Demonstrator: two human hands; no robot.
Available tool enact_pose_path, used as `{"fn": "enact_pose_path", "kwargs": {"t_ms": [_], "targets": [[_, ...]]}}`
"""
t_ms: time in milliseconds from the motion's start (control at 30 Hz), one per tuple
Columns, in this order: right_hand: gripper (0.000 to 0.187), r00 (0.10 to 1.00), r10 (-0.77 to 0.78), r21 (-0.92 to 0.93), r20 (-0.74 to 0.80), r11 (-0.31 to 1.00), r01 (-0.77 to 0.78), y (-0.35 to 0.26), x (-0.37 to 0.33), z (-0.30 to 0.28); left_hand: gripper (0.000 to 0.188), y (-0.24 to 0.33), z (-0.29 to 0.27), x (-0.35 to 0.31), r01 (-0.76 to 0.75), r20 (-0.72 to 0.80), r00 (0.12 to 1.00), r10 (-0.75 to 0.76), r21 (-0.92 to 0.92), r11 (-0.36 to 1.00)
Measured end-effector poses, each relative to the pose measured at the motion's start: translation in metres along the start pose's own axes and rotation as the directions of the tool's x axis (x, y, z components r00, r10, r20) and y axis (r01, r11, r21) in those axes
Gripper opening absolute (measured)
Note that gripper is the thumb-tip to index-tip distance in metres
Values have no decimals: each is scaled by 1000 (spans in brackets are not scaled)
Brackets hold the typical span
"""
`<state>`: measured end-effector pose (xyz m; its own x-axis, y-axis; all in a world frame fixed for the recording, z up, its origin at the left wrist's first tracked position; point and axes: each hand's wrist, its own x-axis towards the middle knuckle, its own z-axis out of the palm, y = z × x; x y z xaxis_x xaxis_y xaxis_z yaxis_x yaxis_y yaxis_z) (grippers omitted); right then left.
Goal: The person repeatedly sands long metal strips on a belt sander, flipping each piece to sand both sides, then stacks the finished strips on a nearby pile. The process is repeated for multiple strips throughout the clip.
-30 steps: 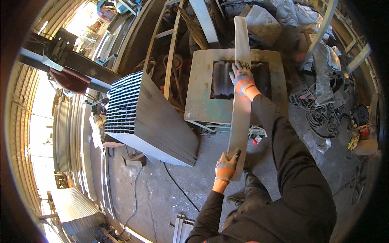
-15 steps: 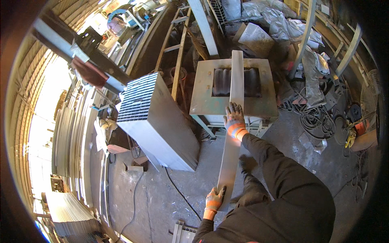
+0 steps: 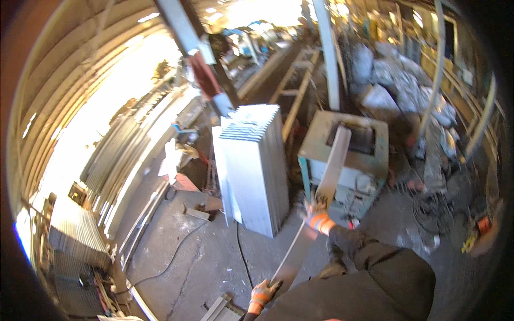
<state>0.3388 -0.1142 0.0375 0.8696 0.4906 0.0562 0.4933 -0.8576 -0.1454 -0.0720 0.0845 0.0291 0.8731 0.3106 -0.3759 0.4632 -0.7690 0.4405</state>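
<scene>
A long flat metal strip [image 3: 334,167] slants away from me, its far end over the top of a metal stand [image 3: 316,136]. My left hand [image 3: 263,293], in a grey and orange glove, is closed on the strip's near end at its left edge. Farther along, my right hand [image 3: 318,216], gloved alike, grips the strip just short of the stand; motion blurs its fingers. A dark ribbed opening [image 3: 362,140] shows in the stand's top, partly covered by the strip.
A tall stack of metal panels [image 3: 251,182] stands left of the stand. Black cable [image 3: 243,257] runs over the floor. More panels [image 3: 80,230] are piled at far left. Coiled cables [image 3: 431,211] lie on the right, and a ladder-like frame [image 3: 294,88] is behind.
The strip has come back toward me, its far end now over the opening instead of past the stand's far edge. Both hands moved with it. My view has swung left and up.
</scene>
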Motion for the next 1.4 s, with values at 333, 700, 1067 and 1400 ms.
{"fn": "enact_pose_path", "kwargs": {"t_ms": [333, 700, 1067, 1400], "targets": [[51, 419, -896, -159, 146, 397, 904, -164, 22, -118, 66, -42, -274, -145, 334, -523, 850, 56, 619, 711], [47, 690, -288, 735, -664, -83, 673, -154, 34, -309, 91, 20, -204, -5, -297, -875, 483, 34, -128, 946], [35, 730, 683, 997, -11, -49, 61, 167, 140, -60, 75, 15, 10, 105, 183, 138, 981, -138, -404, 896], [79, 852, 357, 118, -384, 934, -338, 394, 292, 28, 61, 265, 73, 339, 25, 140, 990, -1, -169, 985]]}}
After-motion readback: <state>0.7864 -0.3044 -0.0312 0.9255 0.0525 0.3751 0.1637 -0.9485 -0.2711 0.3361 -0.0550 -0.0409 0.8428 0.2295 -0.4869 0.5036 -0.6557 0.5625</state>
